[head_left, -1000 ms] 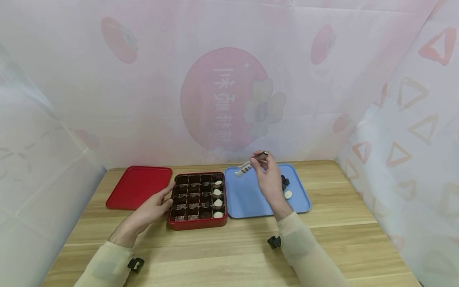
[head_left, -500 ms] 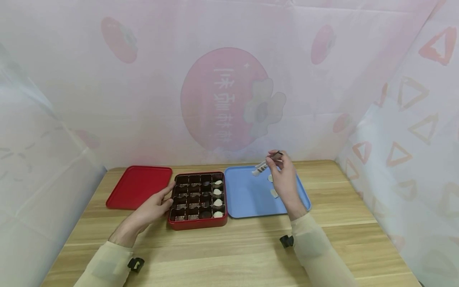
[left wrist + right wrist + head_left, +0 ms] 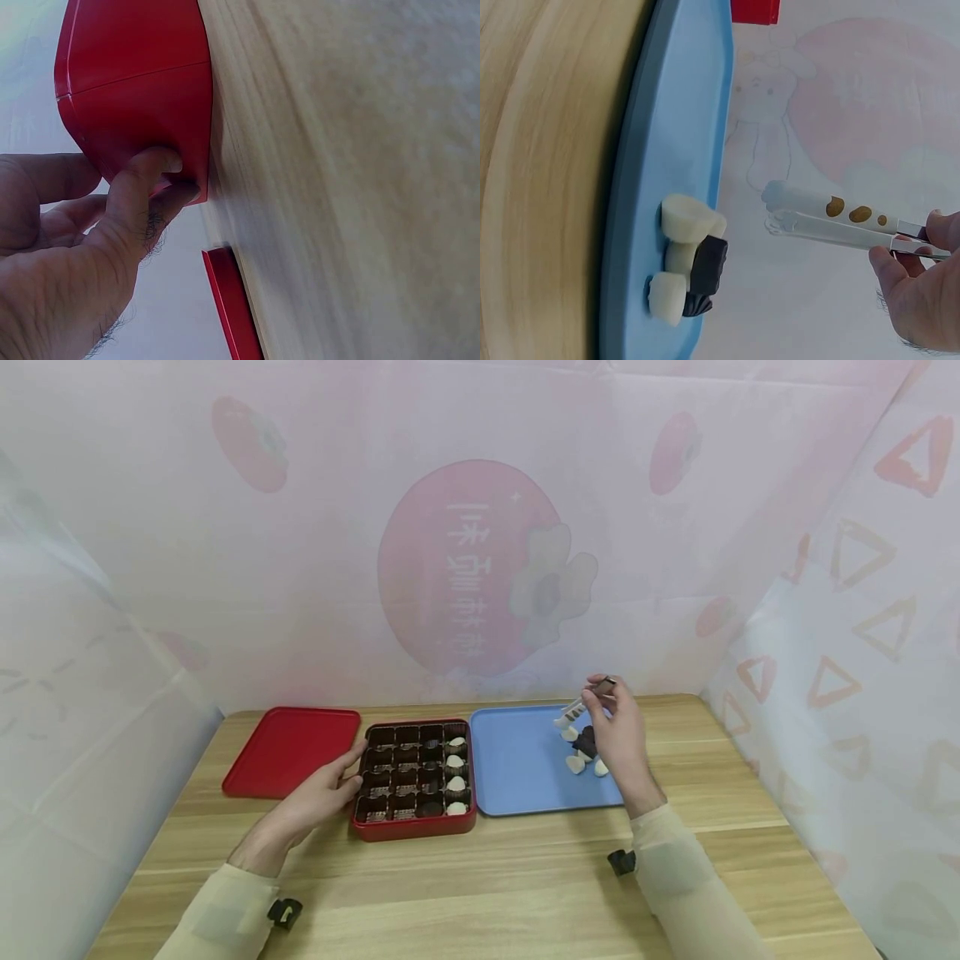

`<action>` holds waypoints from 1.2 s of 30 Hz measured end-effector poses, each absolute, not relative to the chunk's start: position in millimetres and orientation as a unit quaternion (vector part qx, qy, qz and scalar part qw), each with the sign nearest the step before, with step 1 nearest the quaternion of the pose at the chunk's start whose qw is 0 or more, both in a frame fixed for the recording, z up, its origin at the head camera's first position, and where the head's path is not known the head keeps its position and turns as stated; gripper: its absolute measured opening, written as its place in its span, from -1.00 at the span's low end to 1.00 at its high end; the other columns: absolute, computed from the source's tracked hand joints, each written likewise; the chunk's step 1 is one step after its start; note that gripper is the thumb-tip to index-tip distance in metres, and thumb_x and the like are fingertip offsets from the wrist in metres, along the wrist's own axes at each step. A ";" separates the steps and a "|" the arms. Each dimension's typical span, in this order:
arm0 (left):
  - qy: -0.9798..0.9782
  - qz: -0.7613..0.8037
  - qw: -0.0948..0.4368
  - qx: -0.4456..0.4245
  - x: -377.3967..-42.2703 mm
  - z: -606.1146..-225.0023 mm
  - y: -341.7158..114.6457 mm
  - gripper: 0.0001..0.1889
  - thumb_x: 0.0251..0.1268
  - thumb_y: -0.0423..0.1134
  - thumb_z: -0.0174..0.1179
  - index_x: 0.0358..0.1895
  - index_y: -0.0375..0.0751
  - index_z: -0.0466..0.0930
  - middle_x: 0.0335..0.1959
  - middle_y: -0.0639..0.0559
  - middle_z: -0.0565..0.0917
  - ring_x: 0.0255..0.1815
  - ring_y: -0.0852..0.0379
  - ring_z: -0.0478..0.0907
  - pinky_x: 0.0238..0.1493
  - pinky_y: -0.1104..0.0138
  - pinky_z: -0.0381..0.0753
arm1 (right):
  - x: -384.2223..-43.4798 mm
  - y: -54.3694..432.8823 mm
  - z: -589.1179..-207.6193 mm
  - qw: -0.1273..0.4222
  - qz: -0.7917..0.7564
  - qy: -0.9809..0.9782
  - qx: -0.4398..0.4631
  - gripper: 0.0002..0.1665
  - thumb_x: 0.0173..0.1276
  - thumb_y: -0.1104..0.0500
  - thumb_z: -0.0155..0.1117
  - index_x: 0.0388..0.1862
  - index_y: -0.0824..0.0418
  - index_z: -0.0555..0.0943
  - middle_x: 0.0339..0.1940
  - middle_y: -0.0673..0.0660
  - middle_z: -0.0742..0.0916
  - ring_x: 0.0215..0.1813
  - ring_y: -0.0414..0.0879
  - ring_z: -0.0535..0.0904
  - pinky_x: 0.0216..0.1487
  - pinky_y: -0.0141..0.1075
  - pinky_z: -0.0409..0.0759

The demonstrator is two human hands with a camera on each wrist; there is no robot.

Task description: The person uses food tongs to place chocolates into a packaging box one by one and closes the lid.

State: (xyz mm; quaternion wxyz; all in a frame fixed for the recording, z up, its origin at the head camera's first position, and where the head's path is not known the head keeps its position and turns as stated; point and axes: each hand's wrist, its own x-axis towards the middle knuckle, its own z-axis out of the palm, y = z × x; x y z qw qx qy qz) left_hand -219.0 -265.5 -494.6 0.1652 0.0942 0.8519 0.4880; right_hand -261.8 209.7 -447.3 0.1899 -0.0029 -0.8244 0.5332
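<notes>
My left hand (image 3: 318,795) touches the left side of the red box (image 3: 412,829), thumb and fingers spread along its wall. In the left wrist view the fingertips press at the box's corner. Inside the box a dark divided insert (image 3: 392,777) has white chocolates in the right column and dark ones in the column beside it. My right hand (image 3: 621,739) grips tongs (image 3: 832,217) with pale, brown-spotted arms, nothing between their tips. The tongs are over the blue tray (image 3: 517,772), near white chocolates (image 3: 686,217) and dark chocolates (image 3: 709,266).
A flat red lid (image 3: 300,752) lies left of the box, close to my left hand. The blue tray sits right beside the box. Printed cloth walls (image 3: 315,635) stand at the back and both sides of the wooden table (image 3: 450,893).
My right hand has moved rightward with the tongs, from the tray's left part to above the chocolates at its right. The left hand and the box have stayed put.
</notes>
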 end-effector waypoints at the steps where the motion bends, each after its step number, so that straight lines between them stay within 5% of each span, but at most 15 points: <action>1: 0.852 0.488 0.165 0.095 -218.9 -494.6 -265.4 -0.21 0.91 -0.40 -0.01 0.97 -0.34 -0.16 1.00 -0.44 -0.20 0.97 -0.63 -0.21 0.87 -0.46 0.13 | -262.5 211.7 -448.3 0.191 0.531 -0.825 -0.003 -0.61 0.87 0.24 0.28 0.50 0.38 0.61 0.50 0.43 0.76 0.55 0.45 0.75 0.62 0.27 0.72; 7: 0.855 0.484 0.163 0.096 -219.0 -494.4 -264.8 -0.21 0.91 -0.40 -0.01 0.97 -0.34 -0.16 1.00 -0.43 -0.19 0.97 -0.61 -0.19 0.89 -0.40 0.19 | -267.1 221.8 -456.7 0.189 0.514 -0.837 -0.006 -0.64 0.89 0.23 0.25 0.49 0.35 0.62 0.51 0.40 0.76 0.56 0.41 0.75 0.61 0.23 0.74; 13: 0.865 0.465 0.162 0.091 -218.9 -493.8 -264.0 -0.21 0.92 -0.36 0.02 0.98 -0.29 -0.12 1.01 -0.40 -0.15 0.96 -0.45 0.01 0.57 0.07 0.53 | -273.0 225.9 -466.7 0.180 0.506 -0.843 -0.014 -0.67 0.89 0.24 0.24 0.46 0.34 0.63 0.53 0.39 0.75 0.55 0.43 0.75 0.60 0.22 0.76; 16: 0.862 0.472 0.165 0.090 -218.5 -493.4 -263.6 -0.21 0.91 -0.37 0.02 0.98 -0.30 -0.13 1.01 -0.40 -0.16 0.98 -0.48 -0.05 0.72 -0.06 0.49 | -276.6 225.5 -471.6 0.182 0.501 -0.846 -0.016 -0.70 0.88 0.26 0.26 0.42 0.35 0.65 0.52 0.40 0.76 0.53 0.44 0.77 0.60 0.21 0.77; 20: 0.855 0.483 0.167 0.090 -218.1 -493.0 -263.6 -0.20 0.91 -0.39 0.01 0.97 -0.33 -0.14 1.01 -0.41 -0.19 0.99 -0.57 -0.21 0.91 -0.38 0.14 | -279.4 223.0 -476.0 0.182 0.492 -0.851 -0.016 -0.72 0.86 0.27 0.28 0.37 0.39 0.66 0.45 0.44 0.79 0.49 0.44 0.78 0.59 0.21 0.77; 29: 0.857 0.479 0.164 0.094 -218.3 -493.3 -263.1 -0.21 0.91 -0.40 0.00 0.97 -0.35 -0.13 1.00 -0.42 -0.17 0.98 -0.56 -0.16 0.86 -0.31 0.24 | -277.0 213.8 -474.2 0.185 0.488 -0.853 -0.013 -0.79 0.85 0.23 0.31 0.24 0.37 0.66 0.27 0.43 0.81 0.46 0.34 0.78 0.59 0.15 0.79; 36: 0.853 0.487 0.161 0.095 -217.5 -493.0 -262.9 -0.22 0.89 -0.42 0.00 0.95 -0.40 -0.13 1.00 -0.44 -0.17 0.98 -0.58 -0.22 0.90 -0.39 0.11 | -266.1 194.3 -463.5 0.184 0.493 -0.850 0.013 -0.80 0.82 0.18 0.38 0.19 0.31 0.69 0.25 0.38 0.85 0.44 0.35 0.85 0.48 0.18 0.85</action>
